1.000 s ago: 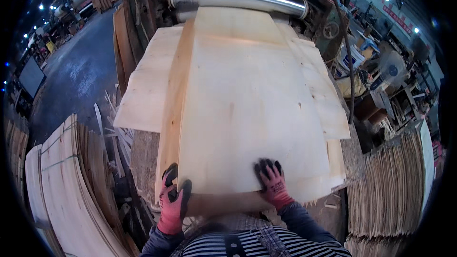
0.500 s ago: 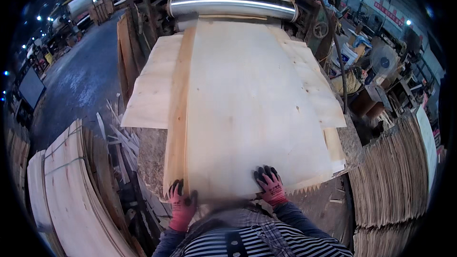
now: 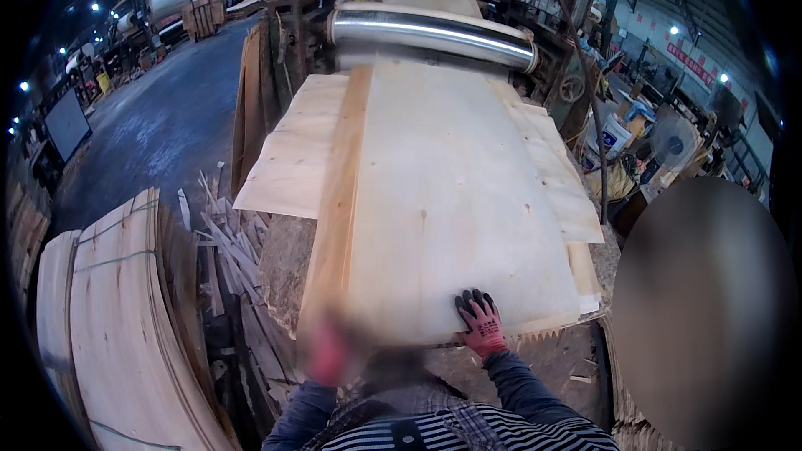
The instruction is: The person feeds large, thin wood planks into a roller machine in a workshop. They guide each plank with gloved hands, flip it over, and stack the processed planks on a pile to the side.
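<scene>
A large pale wood veneer sheet (image 3: 451, 200) lies on top of other sheets. Its far end reaches toward a shiny metal roller (image 3: 434, 36). My right hand (image 3: 482, 326), in a pink and black glove, rests on the sheet's near edge with its fingers stretched out. At the near left corner is my left hand (image 3: 328, 353), gloved in pink; blur hides its fingers and whether it grips the edge. A yellowish strip of veneer (image 3: 341, 179) runs along the left side. Paler veneer pieces (image 3: 294, 150) stick out beyond it.
Bundled veneer (image 3: 117, 309) stands at the lower left, beside a heap of wood scraps (image 3: 230, 242). A fan (image 3: 672, 144) and clutter lie at the right. Machine framework (image 3: 292, 42) flanks the roller. A blurred oval covers the lower right.
The view has shifted, so the roller sits lower and farther right. My right hand stays flat on the sheet. My left hand, sharp before with fingers on the edge, is now blurred.
</scene>
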The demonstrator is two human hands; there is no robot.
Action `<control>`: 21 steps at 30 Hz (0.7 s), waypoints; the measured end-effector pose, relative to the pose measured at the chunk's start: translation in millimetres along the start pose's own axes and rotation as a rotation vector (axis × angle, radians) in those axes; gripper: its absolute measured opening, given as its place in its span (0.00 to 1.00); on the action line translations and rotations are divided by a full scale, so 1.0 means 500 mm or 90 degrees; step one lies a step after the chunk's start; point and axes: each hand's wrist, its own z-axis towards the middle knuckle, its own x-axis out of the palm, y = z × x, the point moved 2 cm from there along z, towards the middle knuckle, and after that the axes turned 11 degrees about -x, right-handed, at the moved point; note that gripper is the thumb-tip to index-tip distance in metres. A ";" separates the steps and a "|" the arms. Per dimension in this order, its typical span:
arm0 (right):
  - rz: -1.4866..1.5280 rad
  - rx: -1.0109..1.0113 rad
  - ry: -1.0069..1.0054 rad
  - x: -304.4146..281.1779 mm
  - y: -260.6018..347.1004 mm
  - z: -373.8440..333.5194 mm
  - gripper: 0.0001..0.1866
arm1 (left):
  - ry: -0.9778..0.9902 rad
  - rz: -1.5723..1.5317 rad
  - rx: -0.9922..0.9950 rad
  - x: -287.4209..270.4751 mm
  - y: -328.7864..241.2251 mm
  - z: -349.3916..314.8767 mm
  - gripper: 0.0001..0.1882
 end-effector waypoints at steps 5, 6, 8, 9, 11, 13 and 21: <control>0.004 -0.048 0.028 -0.063 0.030 -0.011 0.36 | -0.007 -0.020 -0.011 -0.026 -0.039 -0.017 0.14; 0.017 -0.057 0.020 -0.073 0.038 -0.014 0.39 | -0.008 0.002 0.011 -0.043 -0.051 -0.030 0.14; 0.040 -0.112 0.032 -0.113 0.064 -0.011 0.43 | 0.033 -0.054 0.018 -0.083 -0.085 -0.057 0.14; 0.070 -0.124 0.023 -0.131 0.081 -0.001 0.43 | 0.009 -0.076 0.001 -0.102 -0.089 -0.078 0.15; 0.135 -0.152 0.008 -0.156 0.120 0.015 0.42 | -0.039 -0.115 -0.037 -0.131 -0.068 -0.142 0.15; 0.171 -0.234 -0.018 -0.167 0.149 0.028 0.40 | -0.092 -0.145 -0.168 -0.137 -0.007 -0.209 0.15; 0.317 -0.441 -0.015 -0.122 0.240 -0.037 0.35 | -0.157 0.024 -0.426 -0.147 0.022 -0.507 0.22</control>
